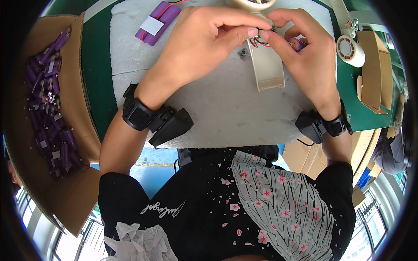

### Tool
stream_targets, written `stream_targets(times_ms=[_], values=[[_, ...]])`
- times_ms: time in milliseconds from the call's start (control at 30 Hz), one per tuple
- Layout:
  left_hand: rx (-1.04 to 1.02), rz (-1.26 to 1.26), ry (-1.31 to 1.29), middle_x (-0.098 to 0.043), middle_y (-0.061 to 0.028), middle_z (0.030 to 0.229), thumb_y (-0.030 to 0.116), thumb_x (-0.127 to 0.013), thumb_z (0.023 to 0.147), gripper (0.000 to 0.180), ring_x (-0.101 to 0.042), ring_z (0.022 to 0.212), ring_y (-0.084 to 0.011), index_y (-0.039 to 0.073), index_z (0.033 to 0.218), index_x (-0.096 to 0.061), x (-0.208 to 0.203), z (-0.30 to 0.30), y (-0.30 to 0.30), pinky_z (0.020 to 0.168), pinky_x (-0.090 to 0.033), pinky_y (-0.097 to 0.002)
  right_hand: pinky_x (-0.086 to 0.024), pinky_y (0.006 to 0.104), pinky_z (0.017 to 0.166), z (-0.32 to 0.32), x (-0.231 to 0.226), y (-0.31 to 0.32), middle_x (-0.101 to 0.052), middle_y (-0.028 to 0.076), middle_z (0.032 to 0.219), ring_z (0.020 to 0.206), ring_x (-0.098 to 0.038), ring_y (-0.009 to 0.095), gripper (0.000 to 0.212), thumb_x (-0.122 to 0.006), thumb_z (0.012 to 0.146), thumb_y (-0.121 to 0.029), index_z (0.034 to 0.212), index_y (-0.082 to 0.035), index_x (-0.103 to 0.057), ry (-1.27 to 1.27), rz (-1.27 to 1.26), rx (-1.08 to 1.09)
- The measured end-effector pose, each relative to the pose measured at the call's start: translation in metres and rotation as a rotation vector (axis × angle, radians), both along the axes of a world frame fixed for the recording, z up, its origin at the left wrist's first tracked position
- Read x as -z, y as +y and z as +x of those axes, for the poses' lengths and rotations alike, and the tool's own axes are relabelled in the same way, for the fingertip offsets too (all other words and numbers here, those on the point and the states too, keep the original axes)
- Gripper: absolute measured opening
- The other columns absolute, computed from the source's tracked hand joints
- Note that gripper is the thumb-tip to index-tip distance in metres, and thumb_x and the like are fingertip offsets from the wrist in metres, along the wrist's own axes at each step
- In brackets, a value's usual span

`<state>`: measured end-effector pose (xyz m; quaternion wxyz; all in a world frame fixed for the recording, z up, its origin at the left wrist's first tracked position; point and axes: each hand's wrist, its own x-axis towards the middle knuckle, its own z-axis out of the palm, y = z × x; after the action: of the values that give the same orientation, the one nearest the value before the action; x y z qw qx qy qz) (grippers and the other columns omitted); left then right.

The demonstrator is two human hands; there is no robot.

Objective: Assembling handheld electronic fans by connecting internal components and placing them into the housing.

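Note:
My left hand and my right hand meet over a cream plastic handle shell that lies on a grey foam pad. The left fingertips pinch thin red and green wires at the shell's top end. In my right hand is a purple battery cell, held by thumb and fingers. Both wrists wear black bands with small black devices. A purple battery pack with a white label and a red wire lies on the pad beyond my left hand.
A cardboard box at the left holds several purple battery packs. A roll of white tape and a small brown carton sit on the green table at the right. Another person is partly visible at the far right edge.

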<state>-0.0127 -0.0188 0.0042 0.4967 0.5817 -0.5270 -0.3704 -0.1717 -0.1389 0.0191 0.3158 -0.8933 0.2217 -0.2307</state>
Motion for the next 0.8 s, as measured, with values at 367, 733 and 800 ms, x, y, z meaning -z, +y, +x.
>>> stream_targets(times_ms=[367, 733, 800], values=[[-0.039, 0.080, -0.216, -0.063, -0.0016, 0.104, 0.005, -0.064, 0.089, 0.025, -0.056, 0.075, -0.0068, 0.006, 0.114, -0.068, -0.002, 0.001, 0.003, 0.066, -0.046, -0.0214, -0.037, 0.0256, 0.050, -0.008, -0.012, -0.001, -0.054, 0.005, 0.070, 0.053, -0.045, 0.012, 0.023, -0.072, 0.082, -0.010, 0.087, -0.004, -0.050, 0.173, -0.052, -0.156], [-0.055, -0.023, 0.014, -0.062, -0.0018, 0.107, -0.006, -0.062, 0.083, 0.032, -0.057, 0.084, -0.0066, 0.003, 0.114, -0.066, 0.003, 0.005, -0.001, 0.069, -0.047, -0.0200, -0.044, 0.0346, 0.074, -0.011, -0.010, -0.008, -0.055, 0.008, 0.093, 0.088, -0.053, 0.027, 0.036, -0.078, 0.069, -0.009, 0.095, -0.005, -0.053, 0.104, -0.263, -0.286], [-0.060, 0.007, 0.023, -0.062, -0.0017, 0.107, -0.006, -0.062, 0.083, 0.032, -0.057, 0.084, -0.0063, 0.003, 0.113, -0.066, 0.004, 0.006, -0.001, 0.069, -0.047, -0.0200, -0.044, 0.0352, 0.079, -0.010, -0.013, -0.010, -0.055, 0.008, 0.096, 0.093, -0.053, 0.029, 0.038, -0.079, 0.068, -0.009, 0.096, -0.006, -0.054, 0.078, -0.258, -0.295]])
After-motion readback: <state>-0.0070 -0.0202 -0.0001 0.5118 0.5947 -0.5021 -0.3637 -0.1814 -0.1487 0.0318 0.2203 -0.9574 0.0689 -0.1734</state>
